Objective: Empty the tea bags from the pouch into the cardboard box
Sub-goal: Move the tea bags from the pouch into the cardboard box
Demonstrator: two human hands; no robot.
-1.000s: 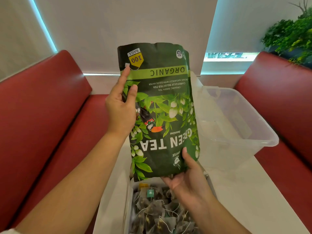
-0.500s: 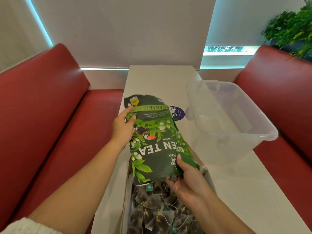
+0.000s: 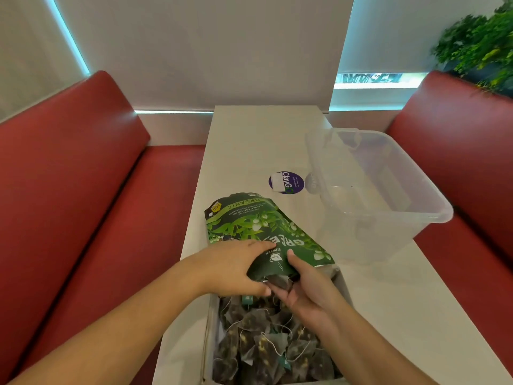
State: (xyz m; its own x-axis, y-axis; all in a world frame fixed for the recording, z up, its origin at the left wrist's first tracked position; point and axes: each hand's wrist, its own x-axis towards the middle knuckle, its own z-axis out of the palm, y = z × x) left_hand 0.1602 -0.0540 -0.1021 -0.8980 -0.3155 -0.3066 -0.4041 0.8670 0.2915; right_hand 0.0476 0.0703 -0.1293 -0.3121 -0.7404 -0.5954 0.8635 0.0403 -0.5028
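left grip [image 3: 230, 269] and right grip [image 3: 308, 290] both clutch the pouch [image 3: 249, 220] (mouth over the cardboard box [image 3: 208, 326]).

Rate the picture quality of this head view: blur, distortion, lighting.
Head view: the plant at top right is smeared by blur; the pouch print reads clearly near centre; wide-angle distortion seems to bow the red bench backs; cyan light glows along the blind edges; the clear bin shows soft highlights, no harsh glare.

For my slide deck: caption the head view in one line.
Left hand and right hand grip the green pouch at its mouth over a cardboard box of tea bags.
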